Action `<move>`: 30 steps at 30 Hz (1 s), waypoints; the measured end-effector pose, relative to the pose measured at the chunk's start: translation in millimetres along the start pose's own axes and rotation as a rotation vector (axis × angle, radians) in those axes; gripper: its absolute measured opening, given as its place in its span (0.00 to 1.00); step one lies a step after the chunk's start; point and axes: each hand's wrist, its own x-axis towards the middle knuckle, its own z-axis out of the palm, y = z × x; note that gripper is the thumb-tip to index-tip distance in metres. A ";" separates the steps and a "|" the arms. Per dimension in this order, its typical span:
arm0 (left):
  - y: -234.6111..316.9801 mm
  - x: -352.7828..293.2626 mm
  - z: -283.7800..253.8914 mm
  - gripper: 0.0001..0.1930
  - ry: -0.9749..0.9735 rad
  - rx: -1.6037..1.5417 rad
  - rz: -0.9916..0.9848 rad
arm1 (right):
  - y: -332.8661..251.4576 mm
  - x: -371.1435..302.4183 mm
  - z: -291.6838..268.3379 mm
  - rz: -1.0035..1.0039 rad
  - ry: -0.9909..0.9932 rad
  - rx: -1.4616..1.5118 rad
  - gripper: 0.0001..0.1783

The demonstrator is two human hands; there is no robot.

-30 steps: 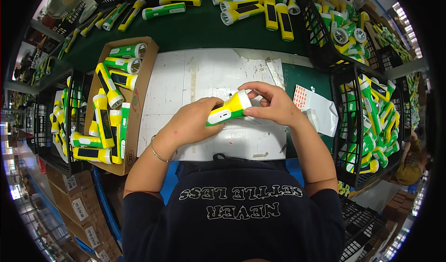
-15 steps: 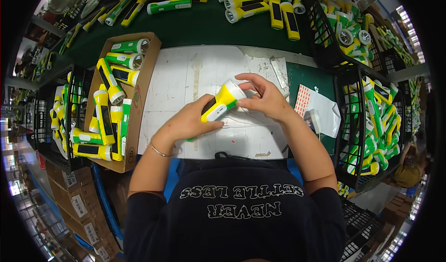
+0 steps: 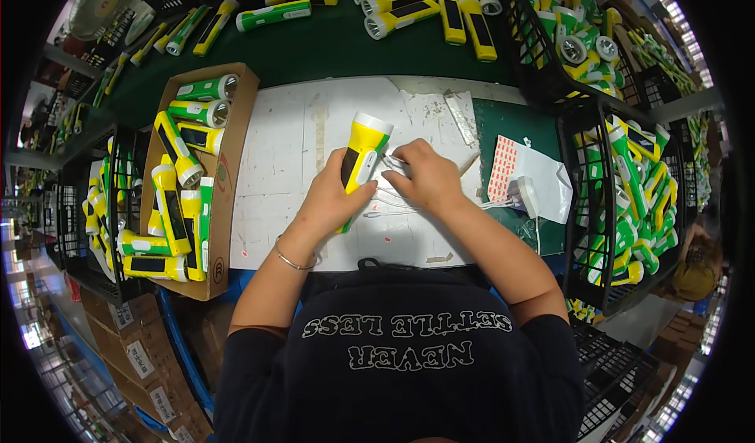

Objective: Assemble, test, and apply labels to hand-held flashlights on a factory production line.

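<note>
My left hand (image 3: 334, 195) is wrapped round a yellow and green flashlight (image 3: 363, 148) with a white head and a dark panel along its side. Its head points away from me, tilted slightly right. Close to the flashlight's right side, my right hand (image 3: 429, 177) is closed, with thumb and forefinger pinching the end of a thin white cable (image 3: 387, 161). Whether the cable's tip touches the flashlight is hidden by the fingers. More white cable (image 3: 409, 209) lies loosely on the white work surface (image 3: 283, 144) below my right hand.
At left stands a cardboard box (image 3: 228, 207) of flashlights, beside a black crate (image 3: 118, 199). More crates of flashlights (image 3: 629, 199) stand at right. Loose flashlights (image 3: 401, 18) lie along the far green surface. A white adapter (image 3: 528, 197) sits by a red-marked sheet (image 3: 503, 168).
The flashlight has swung more upright and slightly left in my left hand. My right hand has come away from its head, down to its side, and now pinches the white cable.
</note>
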 end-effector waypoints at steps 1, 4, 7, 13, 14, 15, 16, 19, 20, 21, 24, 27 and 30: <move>1.9 1.1 2.1 0.29 -0.005 0.002 0.006 | 2.5 0.5 5.1 0.004 0.006 -0.002 0.12; 4.4 -0.1 4.4 0.29 0.060 0.057 0.033 | 3.1 3.2 7.1 -0.002 0.030 0.110 0.13; 8.0 1.0 3.8 0.28 0.073 0.095 0.014 | 8.1 -0.3 -11.0 0.184 -0.109 0.733 0.11; 17.7 2.1 12.0 0.29 0.003 -0.027 0.011 | -3.5 -4.4 -34.1 0.215 -0.167 0.882 0.12; 16.4 3.7 13.6 0.29 0.011 0.003 0.034 | -2.3 -4.9 -35.1 0.216 -0.163 0.883 0.12; 15.9 4.2 14.3 0.29 0.021 0.033 0.056 | -1.3 -5.3 -35.8 0.221 -0.184 0.865 0.11; 16.8 4.3 14.7 0.29 0.021 0.034 0.056 | -0.8 -5.5 -36.2 0.225 -0.206 0.847 0.11; 17.9 4.3 18.4 0.29 0.027 0.068 0.053 | -3.0 -4.3 -37.6 0.274 -0.206 0.914 0.09; 14.9 4.2 21.1 0.29 0.121 0.151 0.137 | -4.0 -4.1 -37.0 0.273 -0.207 0.915 0.09; 15.9 3.6 23.5 0.28 0.215 0.234 0.219 | -4.8 -4.6 -36.1 0.284 -0.178 0.941 0.09; 26.0 -0.7 28.3 0.29 0.303 0.427 0.241 | -6.9 -6.6 -31.4 0.298 -0.127 1.000 0.09; 25.7 -0.2 27.6 0.30 0.303 0.443 0.253 | -6.4 -7.3 -28.4 0.303 -0.107 1.039 0.08; 21.2 3.1 24.4 0.30 0.269 0.428 0.268 | -4.2 -9.6 -24.7 0.285 -0.090 1.013 0.08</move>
